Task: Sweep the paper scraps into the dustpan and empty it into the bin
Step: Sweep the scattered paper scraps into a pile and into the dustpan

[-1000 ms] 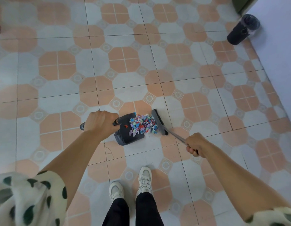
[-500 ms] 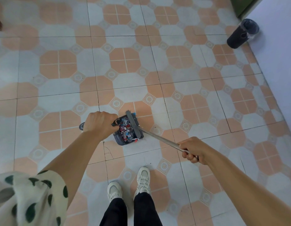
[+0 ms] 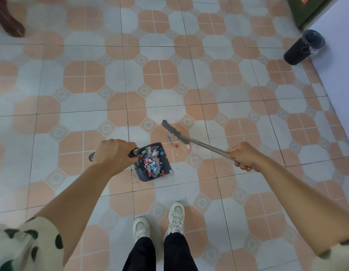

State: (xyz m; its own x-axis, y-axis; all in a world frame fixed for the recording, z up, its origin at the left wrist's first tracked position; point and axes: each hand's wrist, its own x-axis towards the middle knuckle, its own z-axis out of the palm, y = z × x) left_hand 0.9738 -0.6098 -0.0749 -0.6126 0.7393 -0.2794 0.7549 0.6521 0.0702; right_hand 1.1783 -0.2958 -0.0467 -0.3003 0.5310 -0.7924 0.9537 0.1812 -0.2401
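While the left hand point(image 3: 113, 153) grips the dustpan handle with fingers curled over it, the dustpan point(image 3: 153, 162) sits on the tiled floor point(image 3: 228, 94) just ahead of the person's 2 white shoes point(image 3: 160, 222), its open mouth facing away and to the right. Paper scraps point(image 3: 152, 162), mixed colours, fill the pan bed. The right hand point(image 3: 243, 156) is closed round the metal shaft of the brush point(image 3: 174, 132), fist tight, shaft running up and left from it. Brush head lies beyond the pan mouth, apart from the pan; cannot tell whether the bristles touch the floor.

A few loose scraps point(image 3: 172, 142) lie on the floor between the brush head and the pan mouth: small red, blue and white pieces. 1 or 2 tiny bits also sit at the pan's near right corner.

Bin point(image 3: 304, 46), black and cylindrical with a clear liner, stands upright at far right against the pale wall point(image 3: 338, 71), well apart from the pan. Dark brown object point(image 3: 10, 22) at upper left corner, identity unclear. Spotted sleeves point(image 3: 23, 245) visible at both lower corners.
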